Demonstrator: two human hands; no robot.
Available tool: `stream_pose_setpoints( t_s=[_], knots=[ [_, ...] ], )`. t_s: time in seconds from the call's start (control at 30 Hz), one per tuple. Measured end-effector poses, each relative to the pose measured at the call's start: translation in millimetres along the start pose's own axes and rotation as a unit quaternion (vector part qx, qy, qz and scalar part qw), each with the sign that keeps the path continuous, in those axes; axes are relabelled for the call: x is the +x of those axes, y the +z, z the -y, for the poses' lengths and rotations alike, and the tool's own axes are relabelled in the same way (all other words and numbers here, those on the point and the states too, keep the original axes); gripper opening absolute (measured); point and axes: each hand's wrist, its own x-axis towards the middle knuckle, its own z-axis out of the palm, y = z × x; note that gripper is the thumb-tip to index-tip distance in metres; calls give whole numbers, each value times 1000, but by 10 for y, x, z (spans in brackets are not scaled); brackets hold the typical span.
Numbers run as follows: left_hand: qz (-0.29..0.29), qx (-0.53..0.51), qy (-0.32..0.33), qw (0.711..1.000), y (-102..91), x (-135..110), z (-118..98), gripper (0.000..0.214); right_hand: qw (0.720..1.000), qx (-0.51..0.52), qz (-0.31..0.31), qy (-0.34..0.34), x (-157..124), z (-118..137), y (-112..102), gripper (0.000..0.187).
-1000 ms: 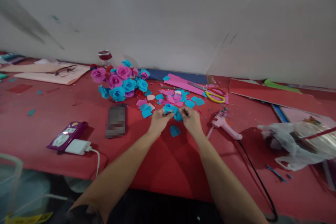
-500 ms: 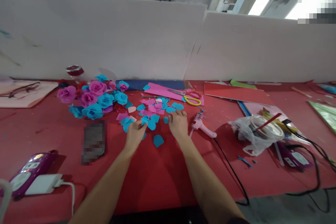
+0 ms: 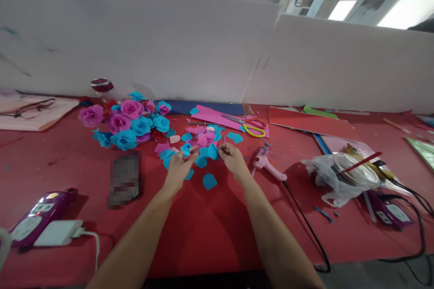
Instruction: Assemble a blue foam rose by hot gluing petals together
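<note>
My left hand (image 3: 178,167) pinches a small blue foam flower bud (image 3: 186,149) above the red table (image 3: 210,230). Close beside it, my right hand (image 3: 232,158) pinches a blue foam petal (image 3: 212,151). Both hands hover at the near edge of a scatter of blue and pink cut petals (image 3: 203,137). One loose blue petal (image 3: 209,181) lies on the table just below and between the hands. A cluster of finished blue and pink foam roses (image 3: 130,119) sits to the left.
A pink glue gun (image 3: 269,167) with a black cord lies right of my right hand. Scissors with yellow and pink handles (image 3: 249,126) rest on a pink sheet. A dark phone (image 3: 125,179), a purple power strip (image 3: 37,216), and a plastic bag with tape rolls (image 3: 342,176) are nearby. White partition boards (image 3: 203,54) back the table.
The view shifted right, then steadied. My right hand left the petal pile holding a blue petal and drew toward the left hand, which lifted its blue bud.
</note>
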Motion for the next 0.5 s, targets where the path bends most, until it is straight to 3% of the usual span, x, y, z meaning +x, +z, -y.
stream_pose_setpoints(
  t_s=[0.13,0.23,0.37,0.43,0.5],
  knots=[
    [55,-33,8,998,97,-17,-5,28,995,82,63,-8,-82,56,117,9],
    [56,-59,4,997,133,-29,14,19,984,157,86,-16,-142,94,183,10],
    [45,-67,-11,997,109,-16,40,26,977,182,108,3,-147,97,168,13],
    [30,-59,-33,997,85,2,45,31,990,120,69,1,-128,82,112,13],
    [21,-52,-50,997,63,22,46,34,1000,0,-20,-12,-117,73,43,16]
  ],
)
